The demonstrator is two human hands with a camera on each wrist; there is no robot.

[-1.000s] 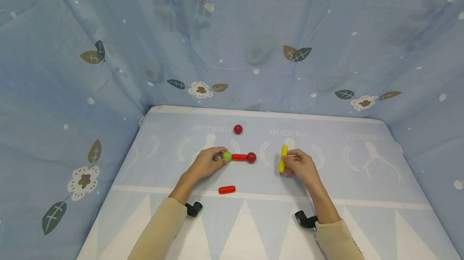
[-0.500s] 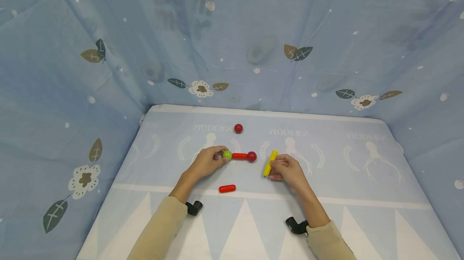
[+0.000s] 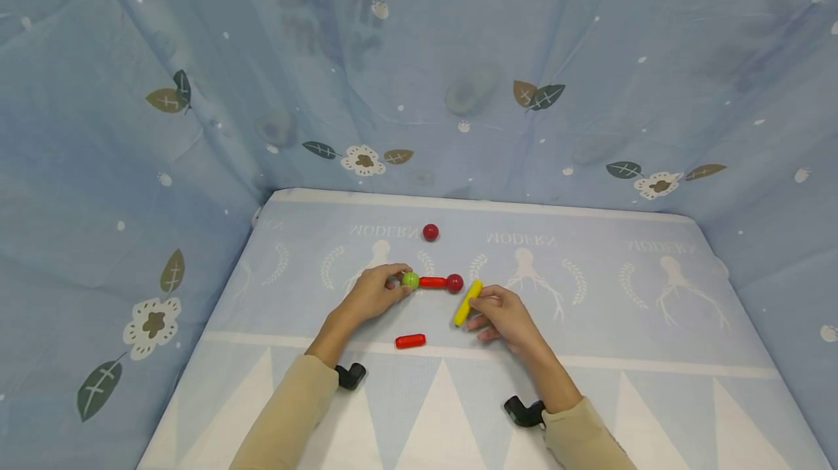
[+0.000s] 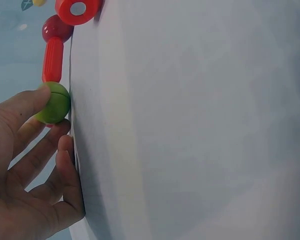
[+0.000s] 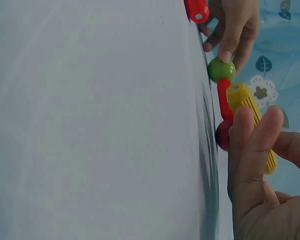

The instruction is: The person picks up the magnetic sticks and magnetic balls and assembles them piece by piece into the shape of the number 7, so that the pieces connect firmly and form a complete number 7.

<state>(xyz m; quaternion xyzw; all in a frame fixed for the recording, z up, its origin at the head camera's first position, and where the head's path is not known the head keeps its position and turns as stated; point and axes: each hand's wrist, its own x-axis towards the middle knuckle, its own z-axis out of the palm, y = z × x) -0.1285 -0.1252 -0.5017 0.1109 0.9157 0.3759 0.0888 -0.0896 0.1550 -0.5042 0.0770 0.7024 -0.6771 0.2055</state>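
My left hand (image 3: 377,290) pinches a green ball (image 3: 410,280) between thumb and fingers. A ridged red rod (image 3: 432,282) runs from that ball to a dark red ball (image 3: 455,283), the three in one line on the table. Just right of them, my right hand (image 3: 504,316) holds a ridged yellow rod (image 3: 468,303) at a slant, its upper end close to the dark red ball. In the right wrist view the yellow rod (image 5: 240,95) has a hole in its end. A loose red rod (image 3: 410,341) lies nearer the person, and another red ball (image 3: 430,232) sits farther back.
A pale blue patterned cloth covers the table (image 3: 641,295). Blue curtains (image 3: 419,77) hang behind it and along both sides. A black wrist camera mount (image 3: 524,412) sticks out under the right forearm, with a similar mount (image 3: 350,377) at the left.
My right hand has moved left with the yellow rod, bringing it beside the dark red ball. The rod has tilted from nearly upright in view to a slant. My left hand stays put.
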